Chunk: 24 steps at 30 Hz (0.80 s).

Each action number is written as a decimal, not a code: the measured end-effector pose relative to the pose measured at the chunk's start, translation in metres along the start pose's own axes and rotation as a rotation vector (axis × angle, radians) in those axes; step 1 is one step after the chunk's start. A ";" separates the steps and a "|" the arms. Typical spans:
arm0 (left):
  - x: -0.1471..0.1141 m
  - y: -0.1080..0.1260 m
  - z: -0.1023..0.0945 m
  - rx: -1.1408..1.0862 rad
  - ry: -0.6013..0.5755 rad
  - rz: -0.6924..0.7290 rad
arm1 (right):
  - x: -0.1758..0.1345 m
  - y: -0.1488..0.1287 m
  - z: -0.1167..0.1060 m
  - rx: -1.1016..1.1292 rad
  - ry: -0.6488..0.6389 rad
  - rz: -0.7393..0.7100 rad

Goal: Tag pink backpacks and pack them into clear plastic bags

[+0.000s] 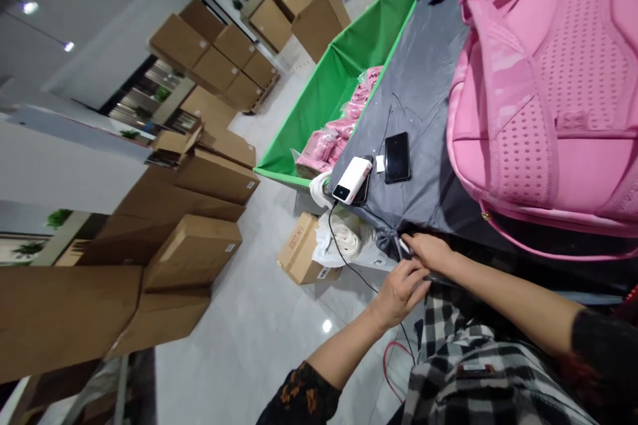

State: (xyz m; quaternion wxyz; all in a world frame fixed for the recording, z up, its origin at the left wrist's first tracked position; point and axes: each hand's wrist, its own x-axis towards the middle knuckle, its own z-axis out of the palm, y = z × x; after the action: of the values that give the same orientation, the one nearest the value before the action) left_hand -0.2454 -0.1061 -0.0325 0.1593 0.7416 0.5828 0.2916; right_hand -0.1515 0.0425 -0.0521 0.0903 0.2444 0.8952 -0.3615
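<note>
At the near corner of a table, grey cloth [433, 179] is bunched into a knot [390, 237]. My right hand [429, 252] is closed beside this knot, with a small white thing [405, 247] at its fingertips whose kind I cannot make out. Just below it, my left hand [400, 291] has bent fingers at a grey strip hanging from the knot; its fingertips are partly hidden. Both hands nearly touch. A white power bank [352, 179] lies on a dark phone near them, with a black cable [343, 255] hanging down from it.
A large pink backpack [548, 99] lies on the table, and a black phone [397, 157] is left of it. Beyond the edge stands a green fabric bin [299, 126] holding bagged pink items [331, 143]. Cartons [194, 252] stand on the floor; a small box [299, 249] is near the table.
</note>
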 end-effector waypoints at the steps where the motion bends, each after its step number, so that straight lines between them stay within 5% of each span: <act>1: 0.001 0.002 0.001 -0.068 0.075 -0.068 | -0.010 0.005 -0.004 0.008 0.028 -0.005; 5: 0.007 0.013 0.010 -0.370 0.464 -0.461 | -0.060 0.023 -0.008 0.268 0.300 -0.087; 7: 0.014 0.023 0.016 -0.582 0.533 -0.594 | -0.083 0.029 -0.006 0.504 0.492 -0.108; 15: 0.047 0.058 0.032 -1.108 0.343 -0.648 | -0.134 0.024 -0.013 0.658 0.651 -0.072; 20: 0.050 0.068 0.032 -1.273 0.076 -0.647 | -0.154 0.025 -0.020 0.952 0.470 0.093; 24: 0.046 0.077 0.033 -1.418 0.065 -0.644 | -0.174 0.027 -0.037 0.915 0.329 0.100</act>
State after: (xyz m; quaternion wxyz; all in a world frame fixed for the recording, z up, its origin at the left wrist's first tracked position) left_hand -0.1585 -0.0796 -0.0028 0.6549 0.2478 0.4483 0.5556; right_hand 0.0133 0.0204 0.0171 -0.1520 0.3554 0.6341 -0.6697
